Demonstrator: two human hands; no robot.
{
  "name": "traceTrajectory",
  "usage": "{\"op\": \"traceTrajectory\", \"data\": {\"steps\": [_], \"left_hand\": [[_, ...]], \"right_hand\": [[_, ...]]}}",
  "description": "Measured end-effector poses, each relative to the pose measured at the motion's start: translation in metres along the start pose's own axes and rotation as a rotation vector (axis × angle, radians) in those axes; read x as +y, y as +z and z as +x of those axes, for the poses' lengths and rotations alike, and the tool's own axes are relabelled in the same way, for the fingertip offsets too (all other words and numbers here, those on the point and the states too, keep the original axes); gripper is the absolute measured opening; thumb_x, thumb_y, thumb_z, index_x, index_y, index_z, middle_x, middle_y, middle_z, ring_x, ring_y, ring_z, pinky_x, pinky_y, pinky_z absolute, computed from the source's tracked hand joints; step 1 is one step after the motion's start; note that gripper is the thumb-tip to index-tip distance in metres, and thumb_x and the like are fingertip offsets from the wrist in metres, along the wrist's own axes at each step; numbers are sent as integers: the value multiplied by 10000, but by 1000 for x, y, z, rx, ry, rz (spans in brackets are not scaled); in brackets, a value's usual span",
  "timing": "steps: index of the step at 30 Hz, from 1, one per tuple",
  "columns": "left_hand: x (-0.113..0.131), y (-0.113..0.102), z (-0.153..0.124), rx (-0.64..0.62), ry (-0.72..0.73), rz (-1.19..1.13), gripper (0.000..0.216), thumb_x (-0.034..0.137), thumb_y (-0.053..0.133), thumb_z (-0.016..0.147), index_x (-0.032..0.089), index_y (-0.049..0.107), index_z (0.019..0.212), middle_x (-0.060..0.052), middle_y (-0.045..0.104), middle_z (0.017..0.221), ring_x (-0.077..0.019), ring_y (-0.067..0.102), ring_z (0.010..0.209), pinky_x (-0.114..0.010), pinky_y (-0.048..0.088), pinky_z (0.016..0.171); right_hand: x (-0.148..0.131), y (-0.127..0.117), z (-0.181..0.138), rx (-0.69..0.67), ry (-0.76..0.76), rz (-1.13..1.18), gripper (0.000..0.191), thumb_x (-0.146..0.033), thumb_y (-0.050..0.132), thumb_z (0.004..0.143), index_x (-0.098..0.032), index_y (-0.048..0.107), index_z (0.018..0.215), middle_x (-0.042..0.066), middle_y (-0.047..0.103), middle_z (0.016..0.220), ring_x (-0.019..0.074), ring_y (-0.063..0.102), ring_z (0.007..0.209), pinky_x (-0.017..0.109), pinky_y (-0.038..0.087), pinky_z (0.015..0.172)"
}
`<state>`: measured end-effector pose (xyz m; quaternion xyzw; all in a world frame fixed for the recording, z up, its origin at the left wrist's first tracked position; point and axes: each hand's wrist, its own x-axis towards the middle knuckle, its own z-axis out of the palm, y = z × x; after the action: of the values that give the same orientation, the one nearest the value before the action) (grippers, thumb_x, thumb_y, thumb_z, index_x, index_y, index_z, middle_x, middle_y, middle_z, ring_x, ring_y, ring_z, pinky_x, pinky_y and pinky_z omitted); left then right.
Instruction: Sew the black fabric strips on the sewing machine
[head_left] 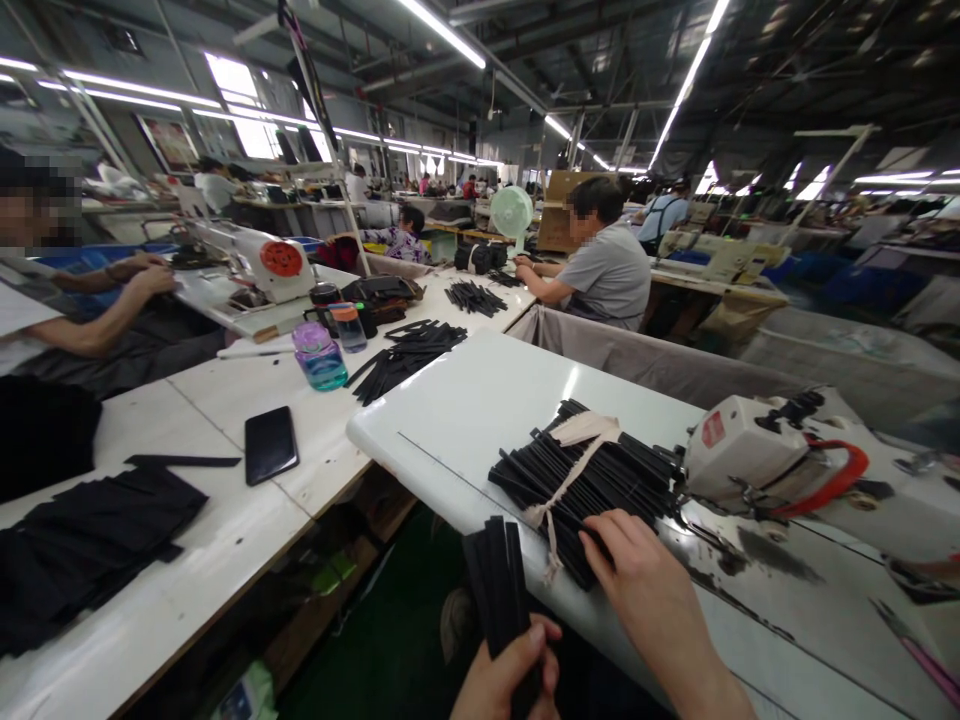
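My left hand (pixel 510 670) is closed round a small stack of flat black strips (pixel 496 575), held upright in front of the table edge. At the near side of a larger bundle of black strips (pixel 622 475), my right hand (pixel 649 585) has its fingers bent over the strip ends, gripping there; the fingertips are partly hidden. A pale cloth tie (pixel 581 470) lies across that bundle, its loose end hanging toward me. The bundle rests on the white sewing table (pixel 480 400), against the sewing machine (pixel 772 460) on the right.
On the left table lie a phone (pixel 271 445), a black fabric pile (pixel 82 550), loose strips (pixel 412 350) and a purple-lidded bottle (pixel 320 357). Pink-handled snips (pixel 922 650) lie far right. Co-workers sit left and ahead; a grey cloth bin (pixel 622 360) stands behind the table.
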<state>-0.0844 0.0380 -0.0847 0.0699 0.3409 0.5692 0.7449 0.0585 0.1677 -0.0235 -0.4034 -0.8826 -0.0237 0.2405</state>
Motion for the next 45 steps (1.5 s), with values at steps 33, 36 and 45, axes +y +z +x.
{"op": "traceTrajectory", "data": {"steps": [33,36,45], "left_hand": [[9,50,39,78,120,-35,328,294,802,619,172,524,743,87,437,495,-60,375,429,-238,408,503],[14,52,36,61,90,-53,378,321,840,601,172,510,710,90,429,480,-54,378,426,-227,411,502],[22,61,26,39,13,-174,385,308,842,668,86,658,922,-121,717,885,-183,670,736,-271,517,655]], "right_hand": [[5,12,-34,49,122,-176,343,-367,272,1023,-209,575,1042,51,671,902,178,691,694,284,506,524],[6,14,-36,45,119,-200,293,-274,268,1011,-199,543,1077,50,665,922,152,669,579,274,468,430],[-18,-21,-44,156,-64,35,256,-313,370,1010,-180,567,1105,80,687,936,180,699,835,249,563,717]]}}
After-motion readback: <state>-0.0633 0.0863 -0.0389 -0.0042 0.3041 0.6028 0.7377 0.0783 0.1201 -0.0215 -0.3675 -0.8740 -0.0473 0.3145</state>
